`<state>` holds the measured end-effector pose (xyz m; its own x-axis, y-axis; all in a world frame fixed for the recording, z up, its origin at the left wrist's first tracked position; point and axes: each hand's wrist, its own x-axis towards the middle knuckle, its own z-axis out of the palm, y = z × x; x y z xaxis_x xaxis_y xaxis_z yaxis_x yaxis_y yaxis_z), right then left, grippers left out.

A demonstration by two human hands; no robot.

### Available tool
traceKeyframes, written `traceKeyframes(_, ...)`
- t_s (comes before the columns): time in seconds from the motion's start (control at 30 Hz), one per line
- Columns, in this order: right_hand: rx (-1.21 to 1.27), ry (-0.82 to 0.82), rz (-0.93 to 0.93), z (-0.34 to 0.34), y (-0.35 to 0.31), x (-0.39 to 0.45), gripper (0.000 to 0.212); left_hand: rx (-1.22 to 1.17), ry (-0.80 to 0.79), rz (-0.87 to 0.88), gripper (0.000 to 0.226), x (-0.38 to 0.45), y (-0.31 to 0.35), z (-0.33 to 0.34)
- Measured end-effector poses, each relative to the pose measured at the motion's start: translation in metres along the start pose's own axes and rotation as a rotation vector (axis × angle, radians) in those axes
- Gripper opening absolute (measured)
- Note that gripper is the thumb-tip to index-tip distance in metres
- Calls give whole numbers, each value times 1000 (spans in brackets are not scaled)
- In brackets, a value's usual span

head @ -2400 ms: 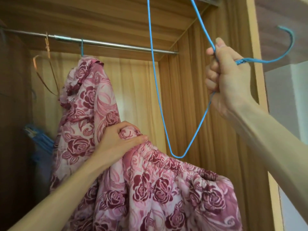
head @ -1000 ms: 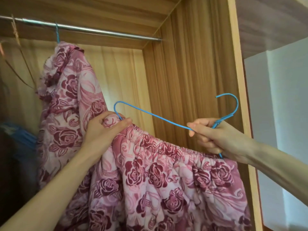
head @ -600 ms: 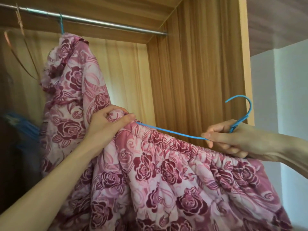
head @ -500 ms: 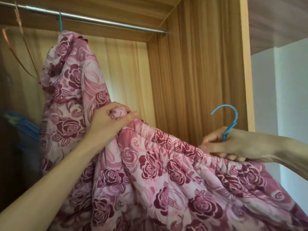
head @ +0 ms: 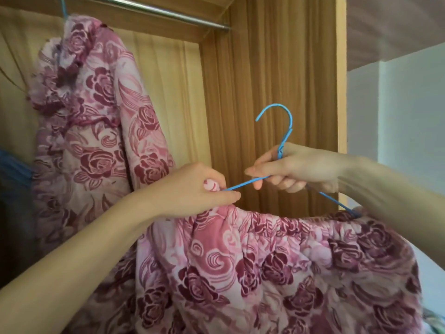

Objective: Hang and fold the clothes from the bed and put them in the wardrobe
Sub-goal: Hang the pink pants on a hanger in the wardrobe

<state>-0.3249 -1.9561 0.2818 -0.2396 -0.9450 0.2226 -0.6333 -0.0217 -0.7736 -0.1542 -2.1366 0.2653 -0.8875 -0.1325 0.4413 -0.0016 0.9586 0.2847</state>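
Rail (head: 154,8): left end cut by the top edge. Hook of the hung hanger (head: 63,8) runs out of the top edge; its frame is buried under the hung rose garment (head: 96,116).

Blue hanger (head: 286,131): neck hidden inside the right hand (head: 296,169); left arm vanishes into the fabric pinched by the left hand (head: 192,189); right arm disappears behind the waistband of the held rose garment (head: 265,261).

Held garment's lower part cut by the bottom edge. Both forearms cut at the edges.

Blue object (head: 12,165) at the left edge: blurred, cannot identify. Dark area beneath it unreadable. Greenish scrap (head: 435,321) at the bottom right corner: too little shows.
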Motion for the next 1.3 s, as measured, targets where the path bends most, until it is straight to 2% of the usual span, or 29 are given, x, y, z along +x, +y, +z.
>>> traceKeyframes(0.07, 0, -11, -17, -1, 0, -4, 36, 10, 65, -11, 42, -3, 5, 2)
traceKeyframes(0.13, 26, 10, -90, -6, 3, -11, 39, -16, 239, -15, 40, -10, 8, 11)
traceKeyframes(0.2, 21, 91, -201, -13, 11, -20, 40, -29, 442, -21, 40, -20, 6, 19)
traceKeyframes(0.27, -137, 212, -278, -19, 30, -32, 43, -29, 581, -24, 34, -30, -3, 21)
traceKeyframes(0.4, -547, 354, -243, -27, 77, -56, 48, -75, 715, -98, 25, -47, -29, 7)
traceKeyframes(0.5, -534, 361, -241, -18, 102, -58, 46, -96, 762, -110, 20, -54, -37, 5)
traceKeyframes(0.6, -487, 438, -300, -11, 100, -53, 43, -114, 745, -114, 21, -57, -38, 7)
traceKeyframes(0.73, -547, 378, -348, -12, 76, -47, 29, -103, 687, -75, 30, -58, -37, 4)
traceKeyframes(0.87, -597, 344, -366, -18, 53, -44, 45, -76, 640, -36, 35, -57, -37, 1)
traceKeyframes(1.0, -404, 363, -356, -23, 41, -49, 41, -102, 585, -14, 36, -65, -42, -8)
traceKeyframes(1.1, -350, 368, -330, -27, 44, -52, 38, -46, 495, -51, 43, -77, -45, -13)
traceKeyframes(1.2, -317, 397, -302, -33, 50, -54, 47, -109, 356, -83, 50, -82, -42, -22)
traceKeyframes(1.23, -307, 427, -300, -31, 50, -54, 50, -120, 307, -87, 48, -80, -38, -25)
traceKeyframes(1.3, -312, 382, -259, -35, 46, -54, 54, -96, 213, -73, 32, -71, -26, -30)
